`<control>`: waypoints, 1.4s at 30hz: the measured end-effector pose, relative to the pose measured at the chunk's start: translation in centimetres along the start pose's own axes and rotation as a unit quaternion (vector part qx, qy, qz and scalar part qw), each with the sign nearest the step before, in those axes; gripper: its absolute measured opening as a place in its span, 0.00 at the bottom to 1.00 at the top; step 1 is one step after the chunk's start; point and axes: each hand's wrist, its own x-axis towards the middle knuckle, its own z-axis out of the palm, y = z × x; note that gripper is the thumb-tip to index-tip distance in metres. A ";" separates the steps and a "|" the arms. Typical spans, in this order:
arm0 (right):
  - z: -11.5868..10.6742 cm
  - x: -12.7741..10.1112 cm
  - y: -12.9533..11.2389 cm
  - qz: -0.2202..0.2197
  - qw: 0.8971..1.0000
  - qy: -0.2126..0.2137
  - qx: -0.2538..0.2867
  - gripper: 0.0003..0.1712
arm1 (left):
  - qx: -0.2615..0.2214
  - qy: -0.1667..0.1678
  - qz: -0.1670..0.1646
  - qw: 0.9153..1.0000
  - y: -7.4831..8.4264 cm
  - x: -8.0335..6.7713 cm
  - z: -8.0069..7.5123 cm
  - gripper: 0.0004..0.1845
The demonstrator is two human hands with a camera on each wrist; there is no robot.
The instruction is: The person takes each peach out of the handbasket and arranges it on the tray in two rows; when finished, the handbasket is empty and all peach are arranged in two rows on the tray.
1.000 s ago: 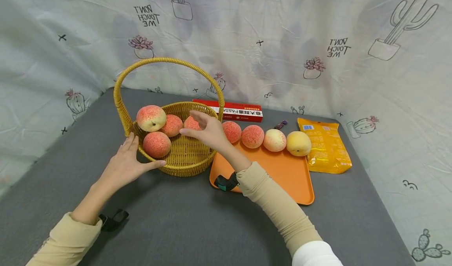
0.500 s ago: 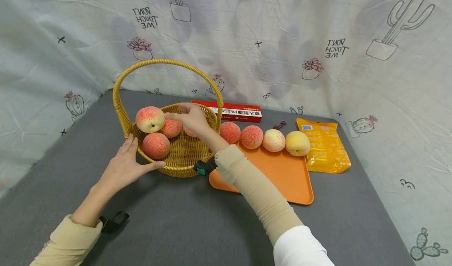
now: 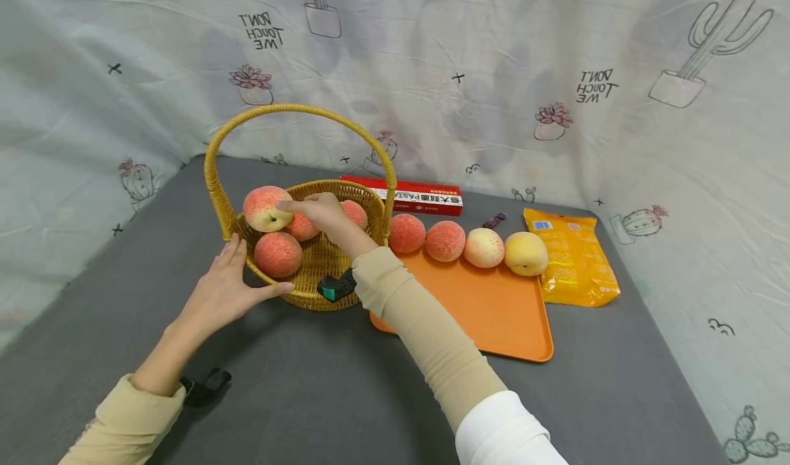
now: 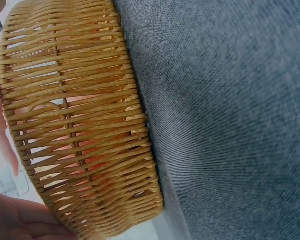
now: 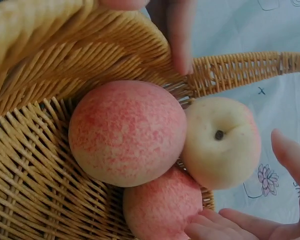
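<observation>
Here the right hand (image 3: 321, 212) reaches open-fingered over the basket's (image 3: 321, 290) peaches (image 3: 278, 253), while the flat left hand (image 3: 223, 290) steadies its side.

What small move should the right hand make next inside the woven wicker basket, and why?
Probably close the fingers of the right hand round the pale-topped peach at the rim of the yellow wicker basket. The fingertips already reach it but look spread, not gripping. The left hand rests against the basket's near wall, bracing it, and four peaches sit along the orange tray.
</observation>
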 end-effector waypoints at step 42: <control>1.3 0.8 -1.3 -0.038 0.999 -0.032 -0.011 0.35 | 0.003 -0.001 -0.012 1.000 0.3 -0.2 -0.1 0.65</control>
